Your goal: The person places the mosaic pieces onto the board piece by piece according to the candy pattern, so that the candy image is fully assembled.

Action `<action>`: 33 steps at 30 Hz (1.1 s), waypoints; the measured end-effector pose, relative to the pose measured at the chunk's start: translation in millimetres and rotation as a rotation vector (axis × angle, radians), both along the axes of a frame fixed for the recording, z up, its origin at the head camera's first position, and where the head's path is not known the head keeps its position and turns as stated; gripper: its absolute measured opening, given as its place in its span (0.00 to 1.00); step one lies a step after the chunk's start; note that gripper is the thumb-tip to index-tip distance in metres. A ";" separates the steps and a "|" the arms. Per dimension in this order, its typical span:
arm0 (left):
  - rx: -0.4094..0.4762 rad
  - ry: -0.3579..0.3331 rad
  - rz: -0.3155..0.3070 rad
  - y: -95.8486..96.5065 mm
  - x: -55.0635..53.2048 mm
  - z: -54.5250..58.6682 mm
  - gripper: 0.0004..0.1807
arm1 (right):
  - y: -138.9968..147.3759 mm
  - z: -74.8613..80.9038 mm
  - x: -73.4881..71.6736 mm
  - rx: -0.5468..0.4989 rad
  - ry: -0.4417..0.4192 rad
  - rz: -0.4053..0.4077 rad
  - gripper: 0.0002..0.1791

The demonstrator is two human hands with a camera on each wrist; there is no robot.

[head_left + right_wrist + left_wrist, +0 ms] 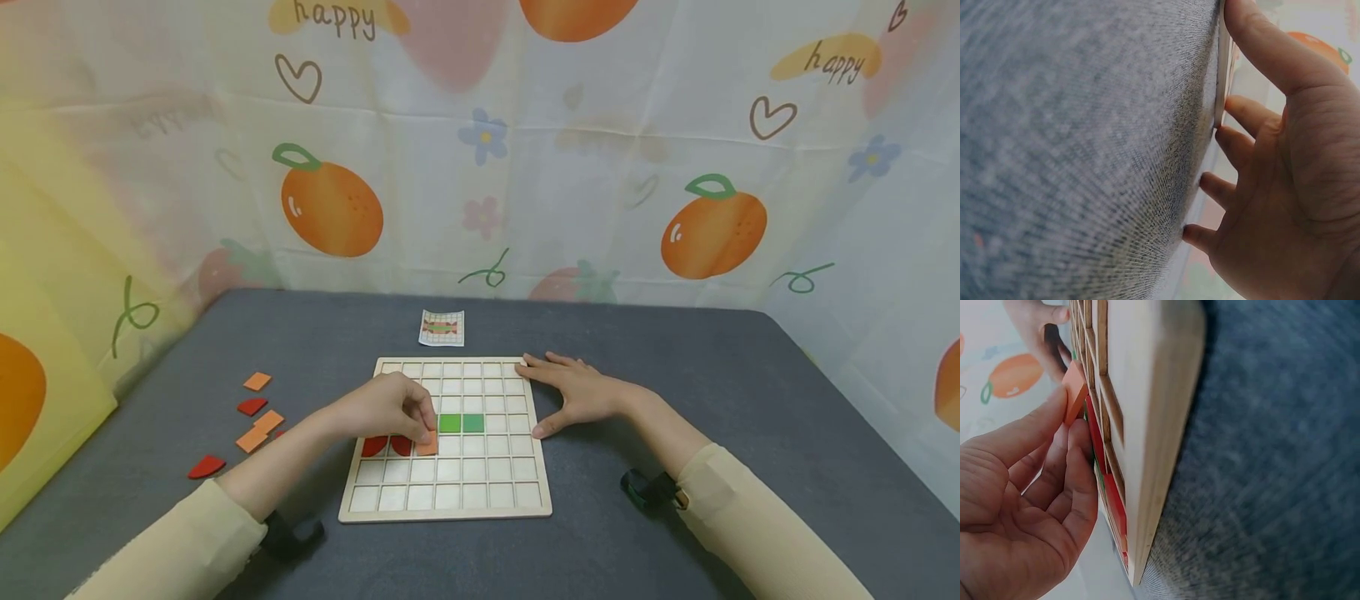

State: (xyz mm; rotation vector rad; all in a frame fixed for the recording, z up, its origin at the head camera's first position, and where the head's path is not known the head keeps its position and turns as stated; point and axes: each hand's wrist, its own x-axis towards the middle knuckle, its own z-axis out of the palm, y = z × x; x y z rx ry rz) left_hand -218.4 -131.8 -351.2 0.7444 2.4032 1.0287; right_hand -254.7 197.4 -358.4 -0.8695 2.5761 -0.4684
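A pale wooden grid board (pixel 446 517) lies on the table. Between thumb and fingers, my left hand (pixel 393 408) pinches an orange square tile (pixel 427 444) at the board's left-middle cells; in the left wrist view the tile (pixel 1074 390) stands tilted against the grid. Two red curved tiles (pixel 373 446) sit in cells just left of it, partly covered by the hand. Two green square tiles (pixel 449 423) fill neighbouring cells near the middle. Fingers spread, my right hand (pixel 577 396) rests along the board's right edge, its thumb (pixel 1250 25) against the side.
Left of the board lie loose orange tiles (pixel 257 381) and red tiles (pixel 206 467), some near my left forearm. Behind the board is a small pattern card (pixel 442 328). A printed curtain (pixel 427 200) hangs behind the dark table (pixel 660 350).
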 end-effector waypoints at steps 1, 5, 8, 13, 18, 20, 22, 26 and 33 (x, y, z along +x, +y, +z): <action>0.001 0.008 -0.002 0.1 0.3 -0.1 0.02 | -0.2 -0.1 -0.2 0.000 0.000 0.000 0.56; 0.005 0.035 -0.014 0.0 1.0 0.4 0.03 | -0.3 -0.5 -0.9 0.005 -0.001 0.002 0.55; 0.004 0.048 -0.020 -0.6 1.2 0.3 0.02 | -0.2 -0.8 -1.3 0.008 0.002 0.005 0.55; -0.001 0.061 -0.020 -1.1 1.7 -0.6 0.02 | 0.0 -0.8 -1.3 0.001 -0.002 0.005 0.55; -0.001 0.075 -0.008 -0.6 2.1 -2.3 0.02 | 0.1 -0.9 -1.0 0.001 -0.002 0.005 0.55; -0.002 0.083 -0.001 -0.1 2.7 -2.6 0.03 | 0.5 -1.3 -1.0 0.002 0.000 0.006 0.56; -0.007 0.096 0.000 0.5 3.2 -3.2 0.03 | 0.8 -1.8 -1.2 0.002 0.001 0.006 0.56; -0.026 0.122 0.010 1.7 4.5 -3.8 0.04 | 1.2 -2.4 -1.7 -0.001 0.003 0.007 0.56; -0.027 0.120 0.016 2.9 5.2 -3.1 0.05 | 1.8 -3.2 -2.0 -0.002 0.000 0.005 0.56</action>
